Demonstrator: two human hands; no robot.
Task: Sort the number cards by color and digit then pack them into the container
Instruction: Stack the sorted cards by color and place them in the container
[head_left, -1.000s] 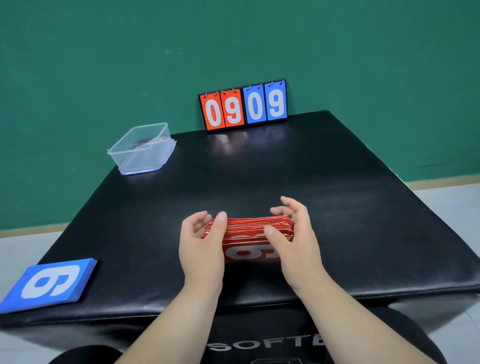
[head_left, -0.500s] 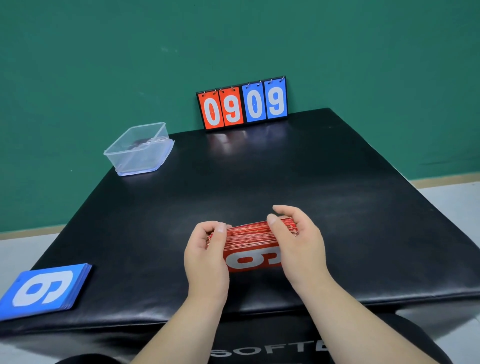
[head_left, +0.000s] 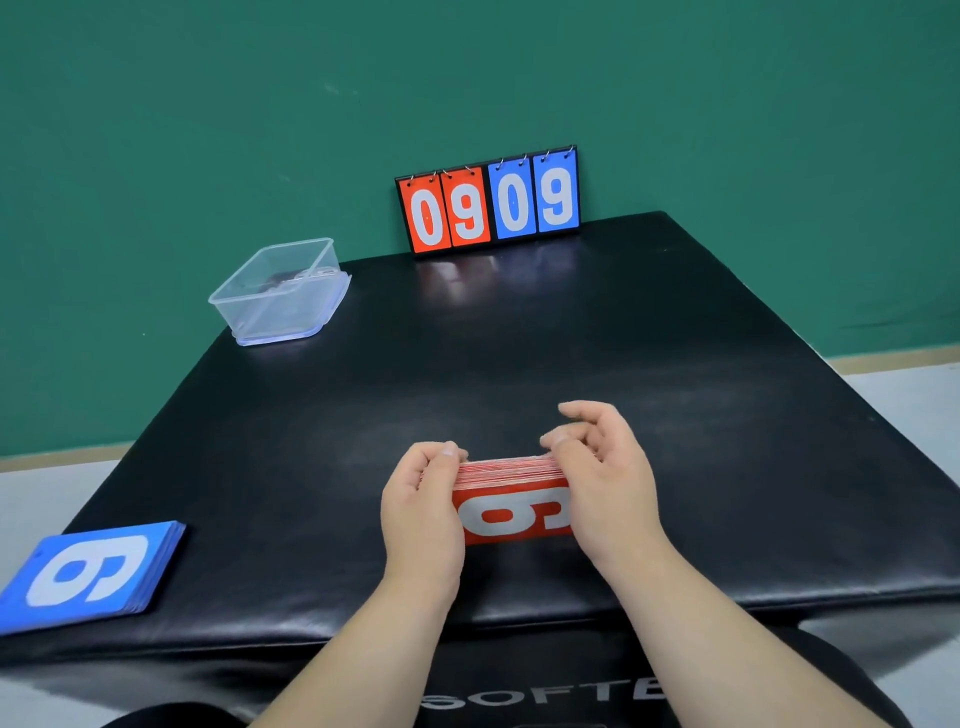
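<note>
A stack of red number cards (head_left: 511, 512) stands tilted on its edge near the front middle of the black padded table (head_left: 571, 353), its front card showing a sideways white digit. My left hand (head_left: 423, 512) grips the stack's left end, fingers curled over the top. My right hand (head_left: 605, 478) grips the right end, thumb and fingers pinching the upper edge. A stack of blue number cards (head_left: 91, 571), topped by a white 9 or 6, lies flat at the front left corner. The clear plastic container (head_left: 280, 291) sits at the back left.
A small flip scoreboard (head_left: 491, 205) reading 09 in red and 09 in blue stands at the table's back edge against the green wall. Grey floor shows on both sides of the table.
The red stack was lying nearly flat between my hands. Both hands have closed on its ends and raised it onto its edge, tilted toward me.
</note>
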